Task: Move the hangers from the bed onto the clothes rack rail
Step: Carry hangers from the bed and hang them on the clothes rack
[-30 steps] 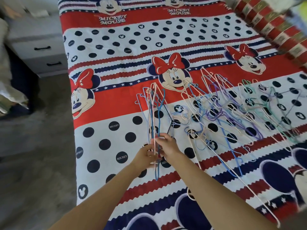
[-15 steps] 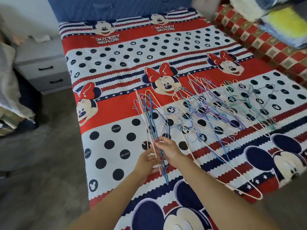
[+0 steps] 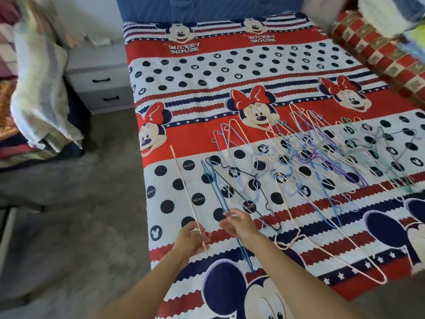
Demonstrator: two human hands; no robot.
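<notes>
The bedspread [image 3: 230,72] carries "MICKEY MOUSE" twice near the upper centre of the frame, in pale letters on its red band; several dark dots on the white band at centre left read "MICKEY" in small white letters

Tangled wire hangers [image 3: 322,162] crowd the bed's [image 3: 230,65] centre-right. The bed's upper part and left strip lie bare. At left, open floor [image 3: 92,203] runs to the nightstand [image 3: 101,84] and piled bedding [image 3: 39,88].
</notes>
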